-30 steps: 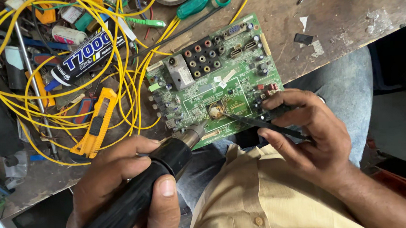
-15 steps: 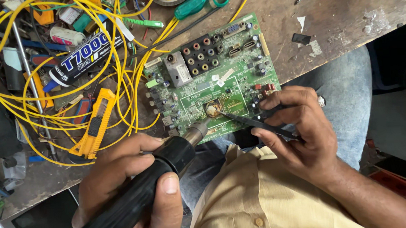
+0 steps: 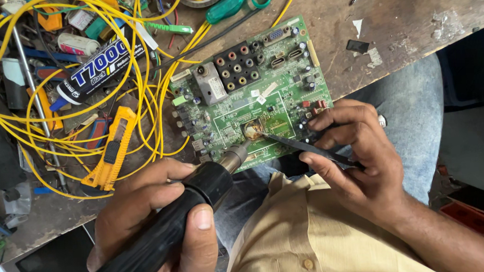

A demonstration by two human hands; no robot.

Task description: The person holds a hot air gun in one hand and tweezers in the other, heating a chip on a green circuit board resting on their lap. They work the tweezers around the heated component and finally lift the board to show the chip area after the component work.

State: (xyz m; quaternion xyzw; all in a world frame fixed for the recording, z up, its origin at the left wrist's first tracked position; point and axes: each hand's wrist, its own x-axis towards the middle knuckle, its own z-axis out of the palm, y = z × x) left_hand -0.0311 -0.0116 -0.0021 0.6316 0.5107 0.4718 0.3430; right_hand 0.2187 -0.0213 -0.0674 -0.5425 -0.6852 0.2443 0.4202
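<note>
A green circuit board (image 3: pixel 251 100) lies on the wooden bench edge, over my lap. My left hand (image 3: pixel 147 216) grips a thick black hot-air tool (image 3: pixel 170 231); its metal nozzle (image 3: pixel 236 155) points at a brownish chip (image 3: pixel 252 130) in the board's lower middle. My right hand (image 3: pixel 357 158) holds black tweezers (image 3: pixel 308 146), whose tips touch the right side of that chip. Rows of round sockets and several connectors line the board's far edge.
Yellow cables (image 3: pixel 62 122) loop over the bench's left side. Among them lie a yellow utility knife (image 3: pixel 111 150), a black glue tube (image 3: pixel 95 69) and a metal rod (image 3: pixel 33 93). Green-handled scissors (image 3: pixel 236 1) sit at the top. The worn bench top (image 3: pixel 400 15) stretches right.
The hot-air nozzle has stayed aimed at the chip. The tweezers have shifted slightly, with their tips still at the chip; both hands have held nearly still.
</note>
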